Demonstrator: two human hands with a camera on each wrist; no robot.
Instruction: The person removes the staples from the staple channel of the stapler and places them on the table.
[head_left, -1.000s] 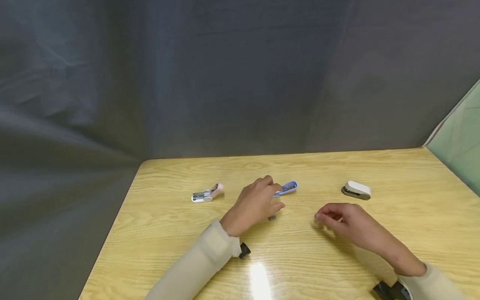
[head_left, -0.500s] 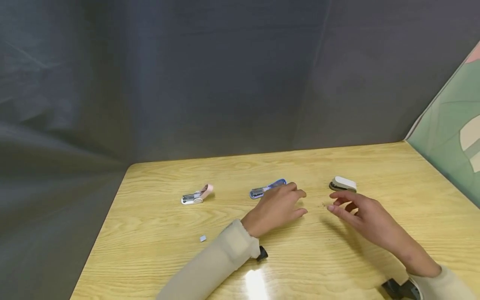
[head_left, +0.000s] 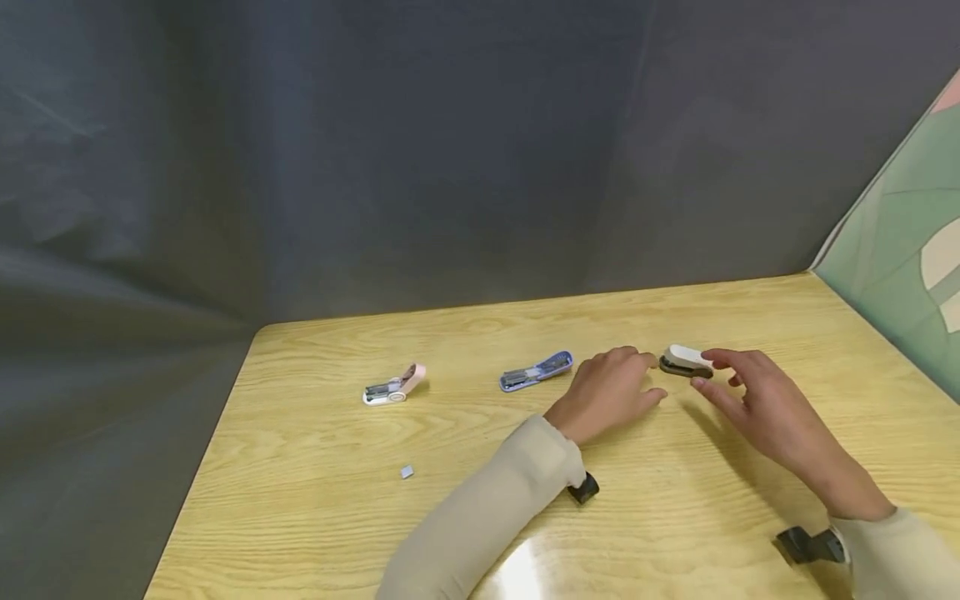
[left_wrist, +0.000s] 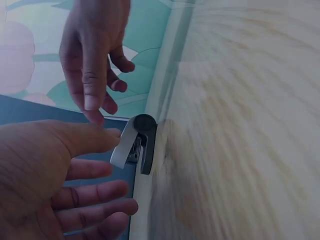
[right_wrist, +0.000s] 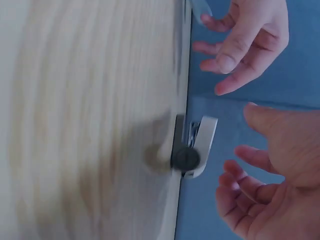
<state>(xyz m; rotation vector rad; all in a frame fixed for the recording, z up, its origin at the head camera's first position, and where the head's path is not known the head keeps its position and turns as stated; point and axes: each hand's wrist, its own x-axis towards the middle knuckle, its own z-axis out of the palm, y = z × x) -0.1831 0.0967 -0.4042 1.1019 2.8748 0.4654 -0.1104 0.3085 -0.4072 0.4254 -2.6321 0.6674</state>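
A small stapler with a white top and dark grey base (head_left: 688,362) stands on the table at the right. My left hand (head_left: 609,390) reaches toward its left end, fingers spread and holding nothing. On the other side, my right hand (head_left: 772,408) has its forefinger and thumb close by the stapler's right end, fingers loosely bent. In the left wrist view the stapler (left_wrist: 134,144) shows its round dark hinge, with a gap between top and base. The right wrist view shows the stapler (right_wrist: 192,147) between the fingers of both hands and the table.
A blue stapler (head_left: 536,372) lies folded wide open left of my left hand. Farther left is a pink and white stapler (head_left: 393,388) with its top raised. A small grey piece (head_left: 407,472) lies nearer the front. A dark curtain (head_left: 465,167) hangs behind the table.
Both hands have moved right toward the white stapler, the left from over the blue stapler, now fully uncovered. The small grey piece now lies farther left than a second ago.
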